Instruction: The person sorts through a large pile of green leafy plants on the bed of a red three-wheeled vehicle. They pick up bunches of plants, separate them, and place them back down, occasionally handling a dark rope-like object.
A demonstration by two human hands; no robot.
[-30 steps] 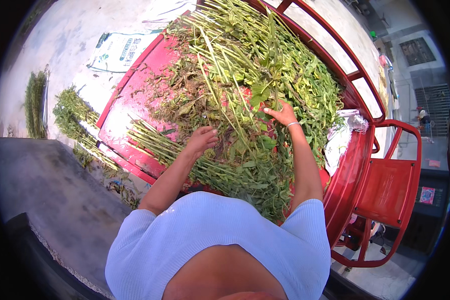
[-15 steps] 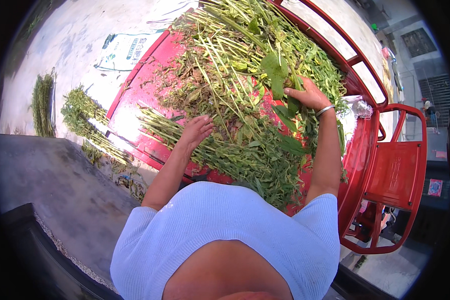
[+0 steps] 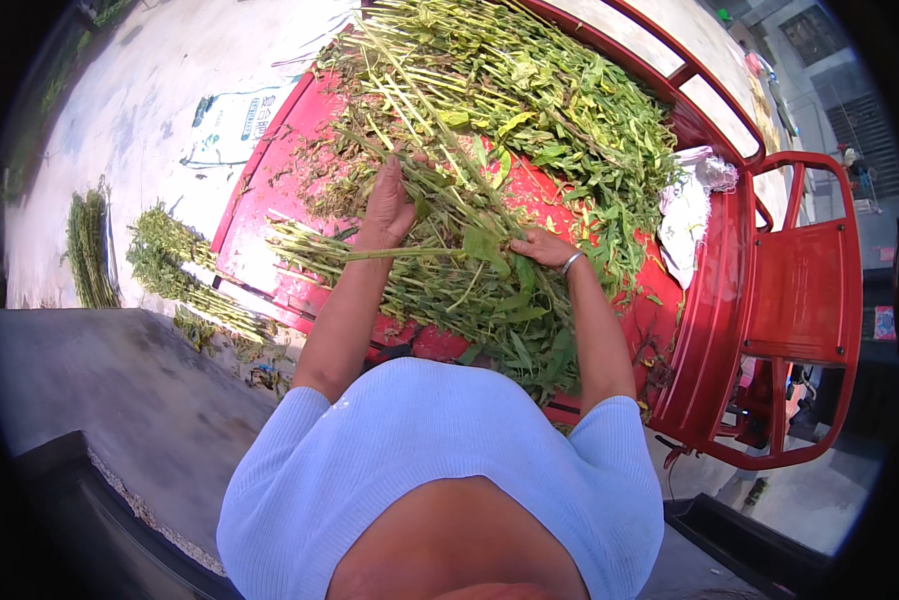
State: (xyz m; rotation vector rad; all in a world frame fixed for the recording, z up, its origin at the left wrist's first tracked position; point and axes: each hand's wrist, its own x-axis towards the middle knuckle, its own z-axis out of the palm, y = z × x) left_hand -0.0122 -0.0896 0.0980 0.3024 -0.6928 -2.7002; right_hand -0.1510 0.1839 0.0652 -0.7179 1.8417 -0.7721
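Observation:
My right hand [image 3: 548, 250], with a silver bangle at its wrist, is closed on a bunch of leafy green stalks [image 3: 485, 245]. Their bare stems stretch up and left across the cart bed. At the left end of this bunch my left hand [image 3: 390, 207] is raised, fingers stretched upward, with stems lying against its palm side. Beneath both hands lies a near bundle of cut stalks [image 3: 310, 247], leaves toward the right. A larger heap of yellow-green stalks [image 3: 530, 80] covers the far part of the red cart bed [image 3: 260, 225].
Red rails and a seat back [image 3: 802, 290] bound the cart on the right. A white sack [image 3: 682, 215] lies beside the rail. On the ground to the left are two stalk bundles [image 3: 92, 250] and a printed white bag [image 3: 232, 128]. Withered leaves litter the bed.
My right hand has moved down and left with the stalks, drawing them away from the far heap. My left hand has risen to the stems. Red bed now shows between heap and near bundle.

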